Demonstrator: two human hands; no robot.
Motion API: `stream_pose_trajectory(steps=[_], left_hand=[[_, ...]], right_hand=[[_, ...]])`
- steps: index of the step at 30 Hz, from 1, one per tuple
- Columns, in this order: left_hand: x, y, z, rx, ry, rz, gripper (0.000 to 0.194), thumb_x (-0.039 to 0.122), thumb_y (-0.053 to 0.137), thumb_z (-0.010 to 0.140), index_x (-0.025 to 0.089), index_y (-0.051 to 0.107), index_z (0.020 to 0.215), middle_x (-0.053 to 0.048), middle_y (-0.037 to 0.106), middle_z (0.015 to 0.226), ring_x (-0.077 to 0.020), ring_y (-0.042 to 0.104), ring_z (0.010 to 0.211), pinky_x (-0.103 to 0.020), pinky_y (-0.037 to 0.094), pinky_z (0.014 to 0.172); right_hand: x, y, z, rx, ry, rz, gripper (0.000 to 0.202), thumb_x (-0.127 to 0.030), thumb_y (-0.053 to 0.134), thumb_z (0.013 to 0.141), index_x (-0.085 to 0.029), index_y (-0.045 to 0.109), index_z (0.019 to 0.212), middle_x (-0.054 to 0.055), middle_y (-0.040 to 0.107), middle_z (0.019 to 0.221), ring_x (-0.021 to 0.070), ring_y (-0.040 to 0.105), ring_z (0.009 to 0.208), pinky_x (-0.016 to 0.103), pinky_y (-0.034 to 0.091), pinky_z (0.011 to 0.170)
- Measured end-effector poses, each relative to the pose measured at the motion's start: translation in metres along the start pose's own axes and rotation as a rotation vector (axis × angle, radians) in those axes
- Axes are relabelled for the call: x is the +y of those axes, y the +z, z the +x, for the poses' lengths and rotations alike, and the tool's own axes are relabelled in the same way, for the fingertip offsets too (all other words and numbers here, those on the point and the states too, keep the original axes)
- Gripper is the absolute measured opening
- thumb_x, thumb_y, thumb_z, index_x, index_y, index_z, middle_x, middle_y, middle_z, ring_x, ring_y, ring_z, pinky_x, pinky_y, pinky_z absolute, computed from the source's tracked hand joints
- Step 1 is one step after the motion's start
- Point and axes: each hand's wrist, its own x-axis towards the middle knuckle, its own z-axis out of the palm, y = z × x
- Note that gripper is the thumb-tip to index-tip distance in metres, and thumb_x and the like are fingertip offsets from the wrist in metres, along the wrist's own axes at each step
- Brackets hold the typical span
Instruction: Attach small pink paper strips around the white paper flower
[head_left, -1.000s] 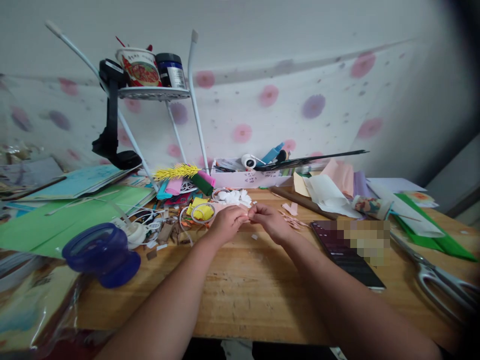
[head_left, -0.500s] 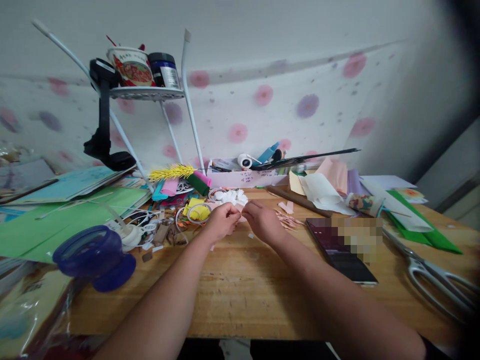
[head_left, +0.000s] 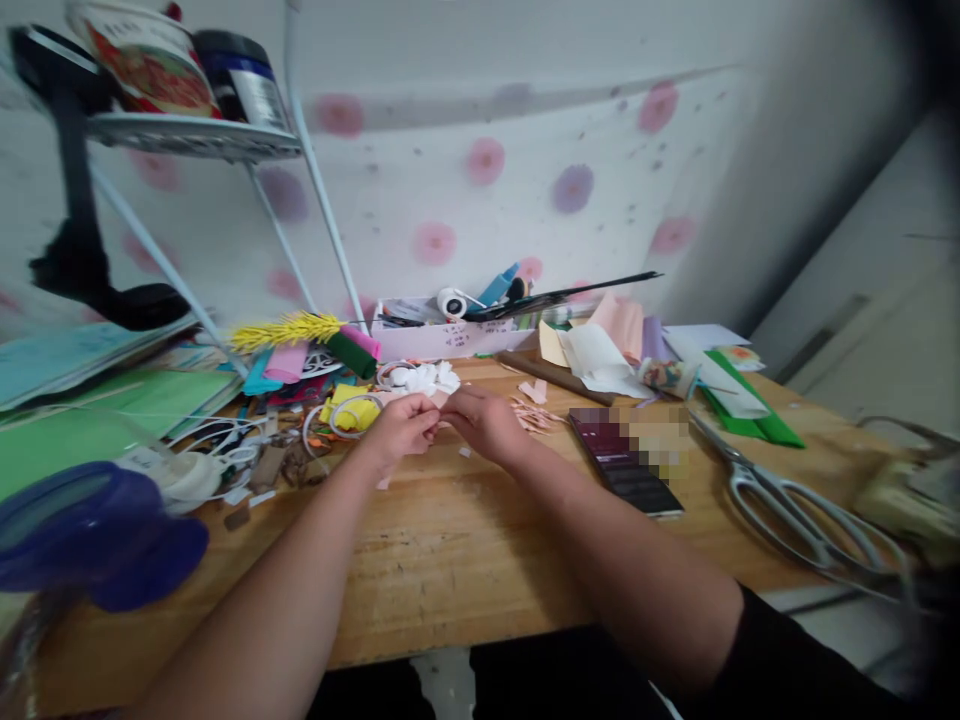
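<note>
Over the middle of the wooden table [head_left: 450,560], my left hand [head_left: 409,425] and my right hand [head_left: 480,418] meet at the fingertips. Both hands are closed in a pinch, and what is between the fingers is too small to make out. Thin pink paper strips [head_left: 534,415] lie just right of my right hand. Behind the hands is a bunch of white crumpled pieces [head_left: 426,377]. A yellow piece [head_left: 351,408] with a white ring around it lies left of my left hand.
A phone [head_left: 619,460] and large scissors [head_left: 795,510] lie at right, with paper rolls [head_left: 600,355] behind. A pale box [head_left: 442,342] of tools stands at the back. At left are a blue tape dispenser [head_left: 97,530], green sheets [head_left: 112,420] and a white rack [head_left: 195,135].
The view has turned to the right, so things appear further left and more of the right side shows. My hands remain together at the fingertips.
</note>
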Motion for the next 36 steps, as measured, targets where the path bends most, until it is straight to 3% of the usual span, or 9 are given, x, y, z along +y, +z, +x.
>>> stream_pose_trajectory(steps=[4, 8, 11, 13, 18, 23, 30, 36], left_hand=[[0.005, 0.001, -0.001, 0.006, 0.07, 0.081, 0.019, 0.033, 0.051, 0.071, 0.015, 0.046, 0.067, 0.002, 0.05, 0.058, -0.0086, 0.047, 0.054, -0.021, 0.037, 0.054], [0.013, 0.001, 0.0, 0.172, 0.312, 0.588, 0.017, 0.032, 0.052, 0.07, 0.016, 0.052, 0.064, 0.001, 0.051, 0.06, -0.0108, 0.045, 0.059, -0.024, 0.035, 0.058], [0.017, 0.001, 0.001, 0.195, 0.481, 0.833, 0.017, 0.031, 0.052, 0.07, 0.017, 0.053, 0.06, 0.0, 0.053, 0.061, -0.0131, 0.046, 0.065, -0.027, 0.035, 0.065], [0.016, 0.003, 0.0, 0.175, 0.433, 0.777, 0.018, 0.033, 0.05, 0.071, 0.017, 0.054, 0.064, 0.0, 0.053, 0.062, -0.0134, 0.047, 0.065, -0.027, 0.036, 0.064], [0.008, 0.007, -0.001, 0.027, 0.089, 0.348, 0.029, 0.044, 0.046, 0.073, 0.016, 0.053, 0.077, 0.0, 0.053, 0.065, -0.0116, 0.048, 0.058, -0.023, 0.037, 0.052], [0.005, 0.006, 0.0, 0.032, -0.078, 0.091, 0.033, 0.046, 0.048, 0.07, 0.013, 0.05, 0.065, 0.001, 0.049, 0.057, -0.0087, 0.044, 0.051, -0.021, 0.035, 0.048], [0.009, 0.001, 0.0, 0.001, -0.001, 0.106, 0.025, 0.037, 0.054, 0.069, 0.014, 0.05, 0.061, 0.0, 0.051, 0.058, -0.0089, 0.047, 0.053, -0.021, 0.037, 0.051], [0.013, 0.0, -0.003, -0.033, 0.102, 0.253, 0.024, 0.036, 0.051, 0.071, 0.015, 0.051, 0.06, 0.0, 0.054, 0.059, -0.0101, 0.048, 0.054, -0.022, 0.036, 0.052]], right_hand=[[-0.002, 0.001, 0.003, 0.022, 0.108, 0.043, 0.013, -0.023, 0.048, 0.076, -0.016, 0.059, 0.072, 0.004, 0.057, 0.074, 0.0118, 0.05, 0.073, 0.022, 0.036, 0.066], [0.001, 0.01, 0.006, -0.001, 0.424, 0.372, 0.012, -0.027, 0.051, 0.072, -0.015, 0.055, 0.069, -0.001, 0.055, 0.061, 0.009, 0.048, 0.057, 0.021, 0.036, 0.056], [0.004, 0.014, 0.006, -0.082, 0.59, 0.645, 0.011, -0.025, 0.049, 0.071, -0.015, 0.051, 0.068, -0.003, 0.05, 0.054, 0.0072, 0.045, 0.048, 0.02, 0.036, 0.051], [0.004, 0.013, 0.006, -0.079, 0.577, 0.645, 0.01, -0.024, 0.05, 0.07, -0.015, 0.05, 0.067, -0.003, 0.049, 0.054, 0.0069, 0.045, 0.049, 0.02, 0.036, 0.051], [0.003, 0.005, 0.004, 0.02, 0.328, 0.22, 0.007, -0.02, 0.052, 0.07, -0.015, 0.056, 0.067, -0.002, 0.054, 0.063, 0.0079, 0.046, 0.06, 0.019, 0.033, 0.056], [-0.001, 0.003, 0.003, -0.009, 0.137, 0.064, 0.01, -0.017, 0.049, 0.073, -0.015, 0.058, 0.071, 0.002, 0.055, 0.072, 0.0099, 0.048, 0.07, 0.021, 0.034, 0.065], [-0.001, 0.002, 0.006, -0.035, 0.25, 0.221, 0.009, -0.022, 0.051, 0.073, -0.016, 0.058, 0.07, 0.0, 0.057, 0.07, 0.0091, 0.05, 0.067, 0.02, 0.035, 0.062], [0.002, 0.003, 0.007, -0.106, 0.473, 0.589, 0.012, -0.026, 0.056, 0.067, -0.014, 0.054, 0.067, -0.003, 0.051, 0.056, 0.0062, 0.045, 0.051, 0.019, 0.036, 0.052]])
